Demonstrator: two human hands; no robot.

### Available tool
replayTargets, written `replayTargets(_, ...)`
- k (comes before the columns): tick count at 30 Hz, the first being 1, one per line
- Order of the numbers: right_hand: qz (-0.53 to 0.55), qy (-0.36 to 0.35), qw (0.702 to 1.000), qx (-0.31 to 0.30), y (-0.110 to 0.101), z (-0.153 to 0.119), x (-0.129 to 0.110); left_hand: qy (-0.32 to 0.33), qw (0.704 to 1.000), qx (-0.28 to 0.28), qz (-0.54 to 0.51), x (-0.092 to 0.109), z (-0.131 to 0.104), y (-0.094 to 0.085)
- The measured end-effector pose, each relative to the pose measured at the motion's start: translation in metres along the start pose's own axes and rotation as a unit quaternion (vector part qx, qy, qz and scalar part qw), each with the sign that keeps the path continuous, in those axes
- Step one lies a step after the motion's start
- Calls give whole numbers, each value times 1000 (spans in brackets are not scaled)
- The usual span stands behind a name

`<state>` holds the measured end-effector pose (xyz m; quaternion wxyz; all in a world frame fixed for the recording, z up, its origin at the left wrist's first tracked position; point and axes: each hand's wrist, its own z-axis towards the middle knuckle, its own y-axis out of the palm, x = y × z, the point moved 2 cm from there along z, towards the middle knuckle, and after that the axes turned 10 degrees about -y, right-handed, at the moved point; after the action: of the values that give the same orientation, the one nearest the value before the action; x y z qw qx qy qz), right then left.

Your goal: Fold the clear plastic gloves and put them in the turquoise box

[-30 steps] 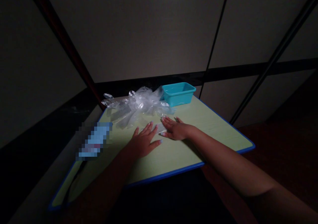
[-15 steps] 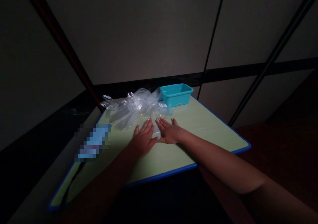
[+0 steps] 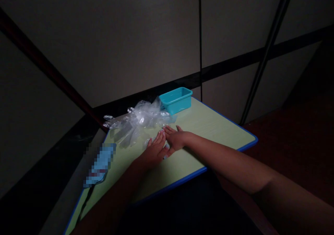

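My left hand [image 3: 154, 151] lies flat on the table with its fingers stretched out. My right hand [image 3: 176, 139] rests beside it, palm down and fingers extended, the two hands meeting at the thumbs and fingertips. A thin clear plastic piece [image 3: 146, 144], which looks like a disposable glove, shows at the left hand's edge; the rest of it is hidden under the hands. Just beyond the fingertips lies a loose heap of clear disposable plastic gloves [image 3: 141, 118], crumpled and shiny.
A turquoise plastic basket [image 3: 179, 104] stands behind the heap at the table's far edge. At the left lies a blurred blue object [image 3: 100, 165] with a dark strap [image 3: 87, 200]. The pale green table [image 3: 216, 130] has a blue rim, and wall panels [image 3: 141, 37] rise behind it.
My left hand has slid right against my right hand, and plastic now shows on its left side. The view has tilted and shifted; the heap and basket look unmoved on the table.
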<state>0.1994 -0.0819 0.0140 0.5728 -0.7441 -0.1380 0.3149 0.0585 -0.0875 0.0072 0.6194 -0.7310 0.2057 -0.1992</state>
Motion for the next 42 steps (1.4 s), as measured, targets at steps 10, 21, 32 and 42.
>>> replayTargets(10,34,-4,999,-9,-1,2,5,-69,997,28,15,8,7,7)
replayTargets(21,16,-18,999,-33,-1,3,11,-125,991,39,0,-1,1,14)
replayTargets(32,12,-21,999,-36,-2,-1,10,-170,985,29,-30,-5,-6,14)
replayTargets(42,14,-4,999,-46,-4,-4,7,-174,978,117,-18,-13,-11,1)
